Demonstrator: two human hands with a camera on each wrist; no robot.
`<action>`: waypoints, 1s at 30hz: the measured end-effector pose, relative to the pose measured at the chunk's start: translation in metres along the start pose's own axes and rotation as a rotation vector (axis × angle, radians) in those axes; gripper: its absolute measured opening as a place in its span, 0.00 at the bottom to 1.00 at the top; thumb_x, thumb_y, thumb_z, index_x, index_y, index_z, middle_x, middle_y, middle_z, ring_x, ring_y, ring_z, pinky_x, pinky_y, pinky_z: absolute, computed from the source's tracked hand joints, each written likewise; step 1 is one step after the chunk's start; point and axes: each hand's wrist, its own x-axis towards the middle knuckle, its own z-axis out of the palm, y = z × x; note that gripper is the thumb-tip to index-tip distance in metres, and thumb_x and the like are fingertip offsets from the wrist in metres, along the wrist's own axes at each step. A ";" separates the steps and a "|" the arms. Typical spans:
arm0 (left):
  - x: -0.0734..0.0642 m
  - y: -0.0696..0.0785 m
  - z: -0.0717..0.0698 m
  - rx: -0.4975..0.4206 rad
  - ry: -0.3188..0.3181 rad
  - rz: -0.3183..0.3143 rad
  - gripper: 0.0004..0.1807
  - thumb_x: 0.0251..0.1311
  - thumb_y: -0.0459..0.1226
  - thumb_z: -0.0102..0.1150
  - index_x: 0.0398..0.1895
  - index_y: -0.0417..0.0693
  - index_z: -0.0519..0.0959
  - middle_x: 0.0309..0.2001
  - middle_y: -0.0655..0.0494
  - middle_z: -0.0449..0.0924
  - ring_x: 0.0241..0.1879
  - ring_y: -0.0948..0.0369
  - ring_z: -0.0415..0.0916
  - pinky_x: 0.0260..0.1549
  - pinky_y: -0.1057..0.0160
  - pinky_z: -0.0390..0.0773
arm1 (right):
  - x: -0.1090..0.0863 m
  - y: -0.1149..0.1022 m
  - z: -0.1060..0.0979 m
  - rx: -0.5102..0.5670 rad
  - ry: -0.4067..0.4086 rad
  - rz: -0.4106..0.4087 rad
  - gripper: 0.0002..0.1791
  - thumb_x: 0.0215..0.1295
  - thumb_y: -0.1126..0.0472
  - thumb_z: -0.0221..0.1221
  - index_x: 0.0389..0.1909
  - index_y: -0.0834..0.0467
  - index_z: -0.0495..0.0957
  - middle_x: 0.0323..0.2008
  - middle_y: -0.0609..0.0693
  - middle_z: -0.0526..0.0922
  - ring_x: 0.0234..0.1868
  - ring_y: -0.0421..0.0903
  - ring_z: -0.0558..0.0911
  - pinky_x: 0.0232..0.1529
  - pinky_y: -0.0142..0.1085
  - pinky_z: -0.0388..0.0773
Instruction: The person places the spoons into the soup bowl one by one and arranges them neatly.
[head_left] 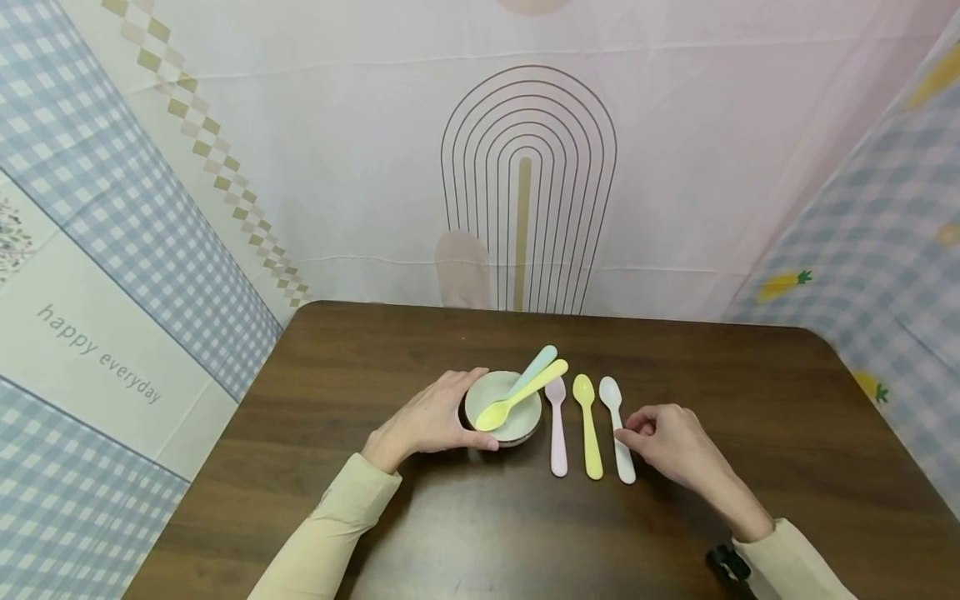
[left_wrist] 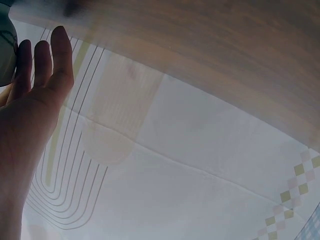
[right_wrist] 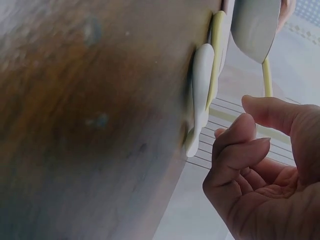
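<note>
At the right end of a row on the dark table [head_left: 450, 533] lies the white spoon [head_left: 614, 412], just left of the right hand [head_left: 671, 446]. Its long axis runs away from the person, scoop at the far end, handle slanting slightly right as it comes nearer. That hand is much closer to it than the left hand [head_left: 431, 417]. From above I cannot tell whether a fingertip touches the handle; seen from the right wrist, thumb and forefinger stand slightly apart, the other fingers loosely curled, nothing between them. Next along to the left lie a yellow spoon [head_left: 589, 433] and a pink spoon [head_left: 558, 433]. Beyond those, the left hand holds the bowl [head_left: 525, 423], thumb along the near rim, fingers around the far side. A mint spoon [head_left: 539, 363] and a second yellow spoon [head_left: 523, 394] rest in it.
</note>
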 end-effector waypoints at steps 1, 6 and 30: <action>0.000 0.000 0.000 0.000 0.002 0.000 0.64 0.47 0.67 0.81 0.84 0.48 0.65 0.74 0.48 0.78 0.73 0.50 0.74 0.72 0.46 0.77 | 0.000 0.000 0.000 -0.001 0.000 -0.001 0.13 0.69 0.53 0.71 0.37 0.61 0.89 0.24 0.44 0.80 0.28 0.41 0.74 0.29 0.32 0.68; 0.000 0.000 0.000 -0.003 0.002 0.000 0.64 0.48 0.66 0.81 0.84 0.48 0.65 0.74 0.48 0.78 0.73 0.51 0.74 0.72 0.46 0.78 | 0.000 0.002 0.001 -0.018 -0.007 0.009 0.12 0.69 0.53 0.71 0.37 0.60 0.90 0.23 0.44 0.79 0.28 0.42 0.74 0.29 0.32 0.67; 0.001 -0.001 0.000 -0.002 -0.001 -0.002 0.64 0.47 0.67 0.81 0.84 0.48 0.65 0.73 0.49 0.79 0.72 0.50 0.74 0.71 0.45 0.78 | 0.000 0.008 0.005 -0.092 0.000 0.018 0.16 0.67 0.48 0.73 0.29 0.57 0.88 0.21 0.44 0.80 0.27 0.42 0.75 0.29 0.34 0.69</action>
